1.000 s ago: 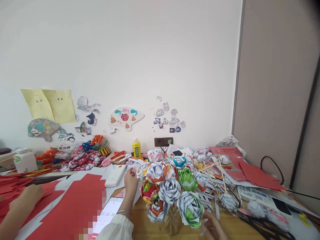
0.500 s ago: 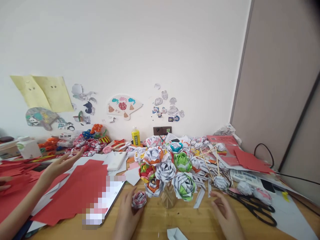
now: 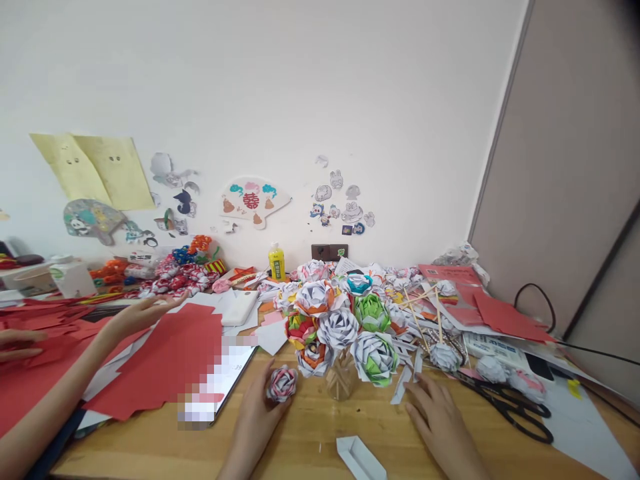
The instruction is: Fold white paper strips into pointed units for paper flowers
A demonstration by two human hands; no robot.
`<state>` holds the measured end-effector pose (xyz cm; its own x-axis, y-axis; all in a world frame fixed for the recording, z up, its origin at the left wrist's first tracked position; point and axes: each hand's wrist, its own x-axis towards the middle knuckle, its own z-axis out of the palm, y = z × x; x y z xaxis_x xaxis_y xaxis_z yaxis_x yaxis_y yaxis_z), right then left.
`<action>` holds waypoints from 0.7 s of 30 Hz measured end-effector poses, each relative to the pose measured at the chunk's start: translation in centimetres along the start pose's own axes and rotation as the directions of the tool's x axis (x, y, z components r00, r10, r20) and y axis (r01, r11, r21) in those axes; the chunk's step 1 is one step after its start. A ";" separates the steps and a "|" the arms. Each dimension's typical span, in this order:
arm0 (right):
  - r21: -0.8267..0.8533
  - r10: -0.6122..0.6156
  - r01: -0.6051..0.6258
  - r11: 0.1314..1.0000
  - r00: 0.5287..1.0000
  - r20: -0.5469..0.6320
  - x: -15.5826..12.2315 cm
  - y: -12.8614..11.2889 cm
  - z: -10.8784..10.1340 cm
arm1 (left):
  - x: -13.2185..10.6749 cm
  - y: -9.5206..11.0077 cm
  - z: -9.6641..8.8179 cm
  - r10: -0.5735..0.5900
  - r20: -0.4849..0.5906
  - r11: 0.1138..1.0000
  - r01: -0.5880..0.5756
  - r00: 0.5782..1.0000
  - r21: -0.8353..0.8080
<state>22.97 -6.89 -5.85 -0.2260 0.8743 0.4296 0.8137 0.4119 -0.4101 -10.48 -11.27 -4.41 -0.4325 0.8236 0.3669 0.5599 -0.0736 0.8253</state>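
Observation:
My left hand (image 3: 257,408) is closed around a small pink-and-white folded paper flower (image 3: 283,384) above the wooden table. My right hand (image 3: 439,417) rests on the table with fingers apart, its fingertips close to a white folded paper strip (image 3: 400,387); I cannot tell whether they touch. Between my hands, a clear glass jar (image 3: 340,381) holds a bouquet of paper flowers (image 3: 339,328) in white, green, orange, red and blue. Nearer to me lies a white folded paper piece (image 3: 361,457).
Black scissors (image 3: 515,407) and loose paper flowers (image 3: 445,357) lie right. At left are a phone (image 3: 231,373), red paper sheets (image 3: 165,353) and another person's arm (image 3: 90,363), with that person's other hand (image 3: 20,343) on red paper. A yellow bottle (image 3: 277,261) stands behind.
My right hand has come inward and lowered its fingers toward the paper strips. My left hand still holds the paper flower. The whole view has shifted slightly.

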 end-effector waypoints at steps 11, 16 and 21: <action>-0.055 0.021 -0.022 0.998 1.000 -0.018 -0.1 0.0 0.1 | 0.1 0.7 -0.2 0.032 0.079 0.987 -0.044 0.996 0.158; -0.067 0.011 -0.012 0.998 1.000 -0.010 -0.2 -0.1 0.2 | 0.1 0.7 -0.1 -0.023 0.041 0.999 0.022 0.999 0.035; -0.082 0.005 -0.006 0.997 1.000 -0.007 -0.1 0.0 0.2 | -0.1 1.0 -0.3 0.001 0.020 1.000 -0.001 1.000 -0.011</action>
<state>22.89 -6.95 -6.05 -0.2181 0.8748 0.4327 0.8562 0.3843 -0.3452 -10.04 -11.61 -3.51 -0.4177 0.8348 0.3587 0.5525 -0.0801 0.8297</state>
